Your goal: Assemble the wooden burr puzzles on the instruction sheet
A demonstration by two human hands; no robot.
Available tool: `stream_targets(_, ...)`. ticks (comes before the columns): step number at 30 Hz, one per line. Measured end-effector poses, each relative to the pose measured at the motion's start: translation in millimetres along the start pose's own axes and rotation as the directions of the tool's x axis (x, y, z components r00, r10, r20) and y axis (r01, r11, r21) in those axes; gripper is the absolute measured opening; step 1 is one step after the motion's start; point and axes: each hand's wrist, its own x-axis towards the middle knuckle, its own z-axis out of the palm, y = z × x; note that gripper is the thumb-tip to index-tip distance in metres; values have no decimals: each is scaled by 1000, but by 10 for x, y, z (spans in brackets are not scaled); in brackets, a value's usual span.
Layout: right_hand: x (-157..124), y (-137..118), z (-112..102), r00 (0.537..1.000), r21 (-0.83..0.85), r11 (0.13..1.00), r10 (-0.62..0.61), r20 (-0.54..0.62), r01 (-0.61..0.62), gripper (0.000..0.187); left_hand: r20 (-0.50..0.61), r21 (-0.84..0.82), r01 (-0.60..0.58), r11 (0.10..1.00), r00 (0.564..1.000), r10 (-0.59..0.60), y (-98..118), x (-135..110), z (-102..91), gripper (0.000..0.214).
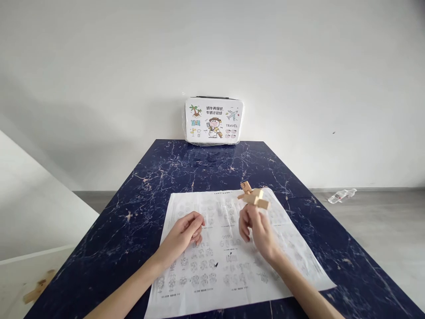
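Observation:
My right hand (258,230) is raised over a large printed sheet of diagrams (229,248) and pinches a small wooden interlocking puzzle (254,196) at its fingertips. The puzzle's light wood bars cross each other. My left hand (184,234) rests on the left part of the sheet with its fingers curled loosely inward, and nothing shows in them. The sheet lies flat on a dark blue marbled table (139,208).
A white case with cartoon travel pictures (214,121) stands upright at the table's far edge against the wall. A plastic bottle (341,195) lies on the floor to the right. Wooden pieces (38,287) lie on a white surface at the lower left.

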Motion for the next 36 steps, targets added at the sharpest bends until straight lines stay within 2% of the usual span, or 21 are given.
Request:
stream_targets(3,-100,-10,85,973,-290,957,48,225,20,68,-38,172,-54,984,997,61,-20,-53,18,37)
stream_targets(6,-160,-13,139,931,-449,885,53,360,123,58,31,245,-152,958,988,149,-34,-97,33,40)
stream_targets(9,-188,-23,174,871,-476,823,-45,489,310,47,171,152,-209,966,968,183,-37,-111,48,70)
stream_targets(11,-199,-33,193,830,-470,788,-92,549,398,43,251,70,-180,981,955,157,-35,-106,55,82)
stream_targets(15,-223,-50,234,785,-474,740,-114,610,476,36,342,-3,-73,997,937,70,-28,-81,50,69)
stream_targets(19,-244,-69,273,758,-433,751,-136,638,499,34,331,4,-11,1000,944,9,-18,-62,40,64)
stream_targets(21,-247,-78,286,763,-426,773,-113,637,470,38,285,19,-21,1000,958,14,-12,-59,40,62)
stream_targets(24,-243,-73,293,796,-445,805,-55,603,392,42,174,66,-76,995,983,64,-6,-60,40,62)
stream_targets(27,-237,-41,287,831,-466,816,-30,555,341,36,92,128,-130,983,989,119,-18,-71,41,61)
stream_targets(31,-234,20,273,853,-491,791,-71,518,364,28,23,186,-170,968,985,169,-54,-91,59,57)
stream_targets(36,-238,89,276,862,-521,760,-101,496,388,31,-31,247,-157,956,985,170,-63,-101,97,53)
